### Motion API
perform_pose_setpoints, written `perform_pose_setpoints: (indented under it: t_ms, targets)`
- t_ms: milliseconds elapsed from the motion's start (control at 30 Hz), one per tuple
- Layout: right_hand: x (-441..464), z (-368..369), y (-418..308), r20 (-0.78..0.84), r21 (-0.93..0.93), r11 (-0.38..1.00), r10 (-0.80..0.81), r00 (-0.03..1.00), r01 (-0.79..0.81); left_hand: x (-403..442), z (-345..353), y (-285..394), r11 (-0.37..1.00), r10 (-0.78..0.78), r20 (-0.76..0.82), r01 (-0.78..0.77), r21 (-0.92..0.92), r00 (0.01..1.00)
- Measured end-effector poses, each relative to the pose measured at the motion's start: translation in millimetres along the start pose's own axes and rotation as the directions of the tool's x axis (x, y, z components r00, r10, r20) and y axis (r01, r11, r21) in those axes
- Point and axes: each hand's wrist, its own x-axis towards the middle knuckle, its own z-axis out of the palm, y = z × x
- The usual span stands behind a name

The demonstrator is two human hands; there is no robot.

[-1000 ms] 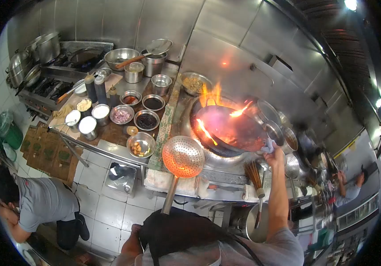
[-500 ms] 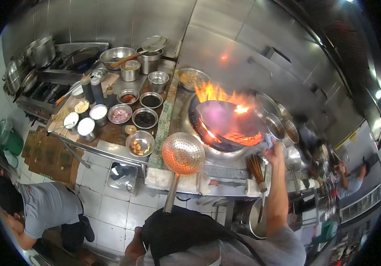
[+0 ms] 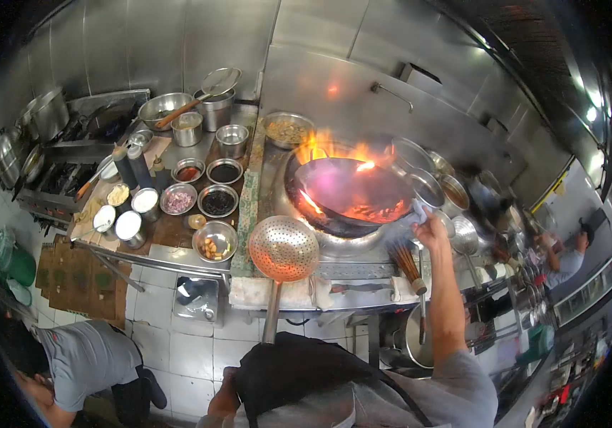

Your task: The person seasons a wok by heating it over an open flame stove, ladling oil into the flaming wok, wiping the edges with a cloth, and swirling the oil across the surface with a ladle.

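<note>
I'd judge the work here well under way and not finished: the fire is lit and the wok (image 3: 352,191) sits over it, not yet taken off. Its inside glows red, and I can't make out whether food lies there.

The right hand (image 3: 430,230) grips one cloth (image 3: 418,210) against the wok's near rim, so the wok lies just ahead and to that hand's left. The left hand (image 3: 227,384), low by the apron (image 3: 291,367), shows too little to tell its grip.

Counting outward from the right hand: one brush (image 3: 407,265) just below it; one perforated skimmer (image 3: 284,248) to its left, a second skimmer (image 3: 465,234) to its right. Farther left, the bench (image 3: 177,252) carries five shallow bowls (image 3: 214,241) and three squeeze bottles (image 3: 139,165).
</note>
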Motion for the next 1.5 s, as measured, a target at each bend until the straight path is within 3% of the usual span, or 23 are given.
perform_pose_setpoints:
  t_ms: [200, 433, 633, 933, 1033, 1167, 1500]
  targets:
    - [-8.4, 9.1, 3.3, 0.031, 0.02, 1.0, -0.006, 0.999, 0.006, 0.7, -3.9, 1.4, 1.0, 0.022, 0.006, -0.022, 0.017, 1.0]
    - [-7.5, 12.7, 9.9, -0.093, 0.035, 0.999, -0.028, 0.995, 0.031, -1.8, -10.8, 3.2, 0.999, 0.04, 0.014, -0.04, 0.03, 0.999]
    - [-3.5, 2.7, 12.8, 0.01, 0.071, 0.997, 0.017, 1.0, -0.018, -4.4, -18.0, 4.8, 0.998, 0.05, 0.014, -0.051, 0.039, 0.999]
    - [3.7, 3.9, 16.2, -0.032, 0.041, 0.999, 0.001, 0.999, 0.0, -4.3, -34.0, 10.8, 0.995, 0.073, 0.028, -0.075, 0.059, 0.997]
    - [10.3, 1.5, 14.2, 0.05, 0.065, 0.996, 0.057, 0.997, -0.06, -3.6, -39.6, 13.4, 0.993, 0.085, 0.034, -0.087, 0.077, 0.996]
    - [8.1, 5.8, 25.3, -0.04, 0.019, 1.0, -0.002, 0.999, 0.003, -1.6, -43.3, 14.1, 0.99, 0.098, 0.042, -0.101, 0.096, 0.994]
    - [-23.8, 46.5, 29.3, -0.04, -0.106, 0.988, -0.113, 0.993, 0.108, -0.4, -43.1, 23.9, 0.989, 0.103, 0.047, -0.107, 0.102, 0.994]
